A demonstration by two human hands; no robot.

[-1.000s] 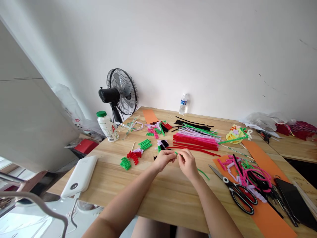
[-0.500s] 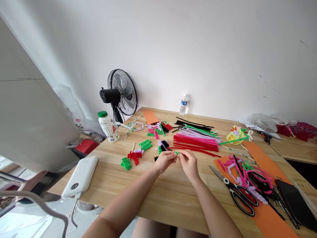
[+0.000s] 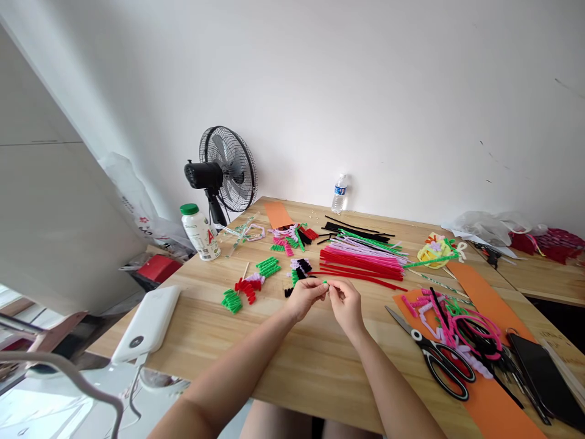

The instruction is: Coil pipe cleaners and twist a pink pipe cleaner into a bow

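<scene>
My left hand and my right hand meet over the middle of the wooden table. Both are closed in a pinch on a small piece of green pipe cleaner, mostly hidden by the fingertips. Just beyond lie rows of straight pipe cleaners: red ones nearest, then pink, lilac, green and black. Left of my hands sit coiled pieces: green coils, red coils, another green coil, and a lilac and black cluster.
Scissors lie open at the right on orange sheets, beside pink craft scraps and a phone. A white power bank sits at the left edge. A green-capped bottle, fan and water bottle stand farther back.
Less of the green pipe cleaner shows between my fingertips now. My right hand has shifted very slightly left; the things on the table look unmoved.
</scene>
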